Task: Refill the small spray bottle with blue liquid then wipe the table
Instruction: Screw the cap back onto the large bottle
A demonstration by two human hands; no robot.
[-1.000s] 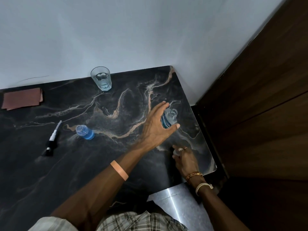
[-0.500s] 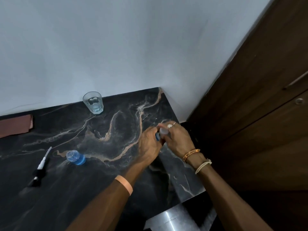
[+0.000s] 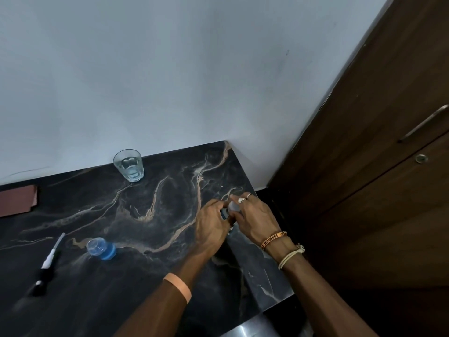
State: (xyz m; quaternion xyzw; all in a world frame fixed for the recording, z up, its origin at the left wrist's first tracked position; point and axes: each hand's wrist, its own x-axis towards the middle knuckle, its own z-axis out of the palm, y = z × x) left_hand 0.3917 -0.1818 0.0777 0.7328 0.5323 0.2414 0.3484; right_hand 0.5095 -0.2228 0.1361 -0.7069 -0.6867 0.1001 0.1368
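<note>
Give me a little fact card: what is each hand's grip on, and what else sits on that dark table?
left grip: hand curled round the refill bottle, near the right edge of the table
right grip: fingers pinch the cap at that bottle's top
small spray bottle: upright, open, blue liquid inside
spray head: lying loose to its left
glass: by the wall, clear liquid inside
cloth: brown, far left

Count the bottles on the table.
2. The held bottle, mostly hidden, sits between the left hand and right hand; the small bottle with blue liquid stands to their left.
</note>
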